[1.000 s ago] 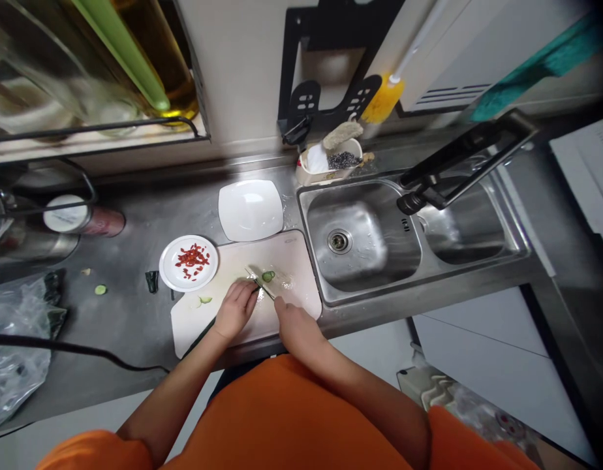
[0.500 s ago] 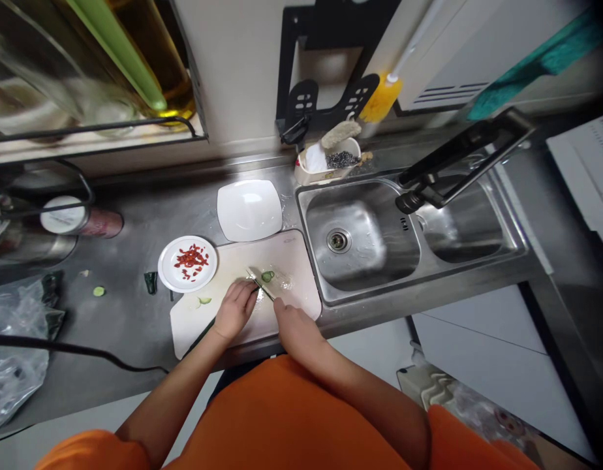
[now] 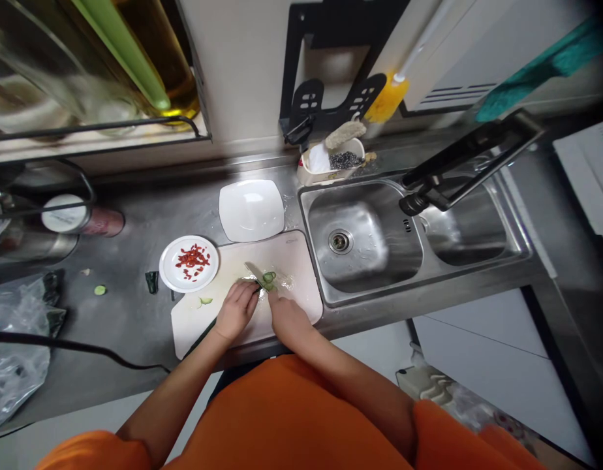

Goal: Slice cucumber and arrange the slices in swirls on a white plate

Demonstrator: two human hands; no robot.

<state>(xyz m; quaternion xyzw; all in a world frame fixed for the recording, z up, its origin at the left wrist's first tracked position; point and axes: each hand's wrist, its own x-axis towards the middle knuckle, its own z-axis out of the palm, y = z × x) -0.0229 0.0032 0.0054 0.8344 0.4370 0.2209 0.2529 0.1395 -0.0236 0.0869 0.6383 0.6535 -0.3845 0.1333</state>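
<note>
Leftward goes the right hand point(image 3: 289, 316), nearer the left hand point(image 3: 236, 310) than a half-second ago! It's wrapped round the knife point(image 3: 254, 271); the left is clamped over the dark, slender cucumber point(image 3: 200, 338), running from the board's near-left corner to its middle. Danger spot: fingertips sit right beside that thin metal blade, and a skid on the wet, smooth cutting board point(image 3: 305, 261) could nick them. Rounded cucumber might roll, too. Moist green slices point(image 3: 269, 279) lie just right of the blade.

bare right grip point(image 3: 290, 318) holds a thin metal knife point(image 3: 253, 269) — round green slices point(image 3: 269, 277) at its blade — over a pale cutting board point(image 3: 299, 261).
</note>
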